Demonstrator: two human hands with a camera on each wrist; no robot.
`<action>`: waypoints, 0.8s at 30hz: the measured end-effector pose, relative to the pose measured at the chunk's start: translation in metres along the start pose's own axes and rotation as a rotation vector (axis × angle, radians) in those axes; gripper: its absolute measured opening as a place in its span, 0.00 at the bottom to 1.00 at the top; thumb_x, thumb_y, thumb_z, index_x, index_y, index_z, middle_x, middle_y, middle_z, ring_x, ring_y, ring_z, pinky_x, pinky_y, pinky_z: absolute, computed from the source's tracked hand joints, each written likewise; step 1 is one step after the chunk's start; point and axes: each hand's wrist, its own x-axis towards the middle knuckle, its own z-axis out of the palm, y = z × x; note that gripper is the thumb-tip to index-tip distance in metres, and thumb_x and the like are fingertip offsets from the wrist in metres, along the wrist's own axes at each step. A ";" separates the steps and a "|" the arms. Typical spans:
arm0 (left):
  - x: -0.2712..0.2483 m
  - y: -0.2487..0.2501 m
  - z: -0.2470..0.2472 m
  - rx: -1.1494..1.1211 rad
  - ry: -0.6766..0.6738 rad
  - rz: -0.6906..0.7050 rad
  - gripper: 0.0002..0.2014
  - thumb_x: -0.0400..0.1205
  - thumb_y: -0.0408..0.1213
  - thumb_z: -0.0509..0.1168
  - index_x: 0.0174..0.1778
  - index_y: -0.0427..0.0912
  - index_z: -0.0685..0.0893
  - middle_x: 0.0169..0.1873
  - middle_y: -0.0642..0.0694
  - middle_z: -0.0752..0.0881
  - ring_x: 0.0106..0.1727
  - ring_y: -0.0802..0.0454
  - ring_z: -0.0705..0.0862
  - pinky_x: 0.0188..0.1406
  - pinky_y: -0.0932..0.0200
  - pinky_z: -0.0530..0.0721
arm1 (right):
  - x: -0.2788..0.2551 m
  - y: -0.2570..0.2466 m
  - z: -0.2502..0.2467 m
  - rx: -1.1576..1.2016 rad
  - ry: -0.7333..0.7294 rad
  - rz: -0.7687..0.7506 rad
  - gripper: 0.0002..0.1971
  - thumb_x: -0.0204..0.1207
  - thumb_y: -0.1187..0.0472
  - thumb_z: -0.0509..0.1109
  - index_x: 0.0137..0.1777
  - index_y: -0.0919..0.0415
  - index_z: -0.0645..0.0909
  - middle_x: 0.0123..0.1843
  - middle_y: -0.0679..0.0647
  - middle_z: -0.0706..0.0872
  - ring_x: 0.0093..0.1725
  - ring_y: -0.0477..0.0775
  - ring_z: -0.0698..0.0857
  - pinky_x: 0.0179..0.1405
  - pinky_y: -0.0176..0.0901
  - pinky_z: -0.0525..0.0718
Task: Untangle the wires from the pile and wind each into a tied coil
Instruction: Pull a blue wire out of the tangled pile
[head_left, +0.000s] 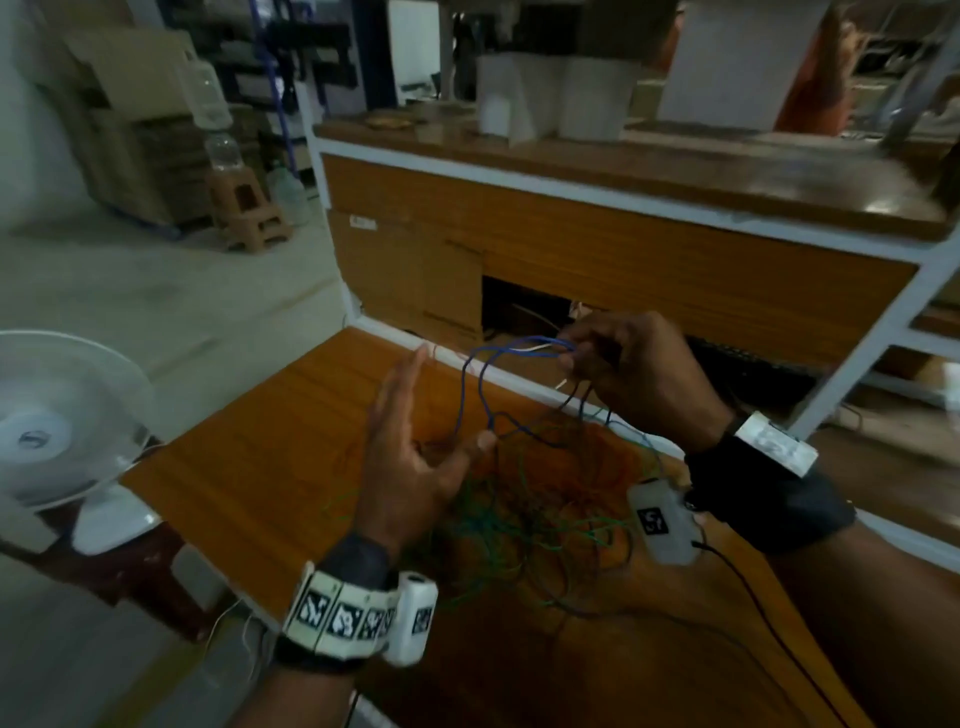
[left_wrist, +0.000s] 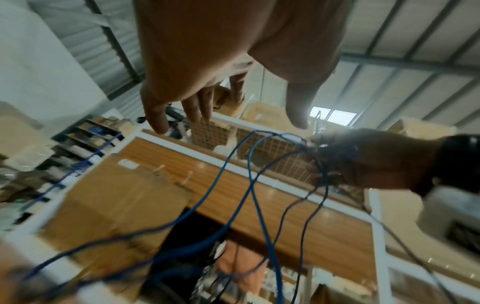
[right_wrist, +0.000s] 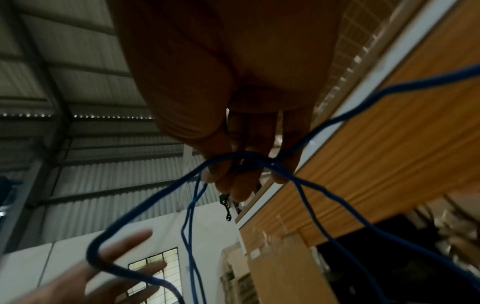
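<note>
Table (head_left: 270, 467) of orange wood carries the tangled wire pile (head_left: 530, 509). Above it the right hand (head_left: 634, 374) pinches blue wire (head_left: 483, 384) loops; the left hand (head_left: 410, 457), fingers straight, holds nothing, thumb touching a strand.

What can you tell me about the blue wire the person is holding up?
The blue wire is thin, flexible and looks plastic-coated. Its loops are pinched in the fingertips of the right hand, raised above the wooden table. From there the strands droop and cross, one passing the thumb of the spread left hand, then run down into the tangled pile.
</note>
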 end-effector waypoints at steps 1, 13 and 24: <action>0.014 0.013 0.005 -0.033 -0.069 0.043 0.45 0.73 0.59 0.75 0.83 0.69 0.57 0.83 0.64 0.59 0.84 0.63 0.57 0.75 0.55 0.64 | -0.004 0.001 -0.010 -0.037 -0.002 0.010 0.06 0.81 0.67 0.77 0.52 0.56 0.92 0.37 0.44 0.89 0.32 0.35 0.84 0.29 0.32 0.76; 0.041 -0.007 0.073 0.231 -0.491 0.012 0.05 0.81 0.40 0.72 0.50 0.56 0.89 0.48 0.57 0.89 0.51 0.64 0.86 0.56 0.53 0.86 | -0.111 0.080 -0.095 0.650 0.536 0.519 0.06 0.85 0.66 0.71 0.46 0.59 0.84 0.40 0.56 0.94 0.42 0.54 0.94 0.45 0.53 0.91; -0.006 0.084 0.179 -0.422 -0.690 -0.158 0.08 0.85 0.32 0.67 0.57 0.34 0.87 0.32 0.46 0.84 0.32 0.51 0.80 0.31 0.59 0.78 | -0.162 0.081 -0.082 0.352 0.268 0.454 0.10 0.88 0.62 0.68 0.60 0.69 0.84 0.38 0.57 0.90 0.29 0.43 0.82 0.28 0.40 0.83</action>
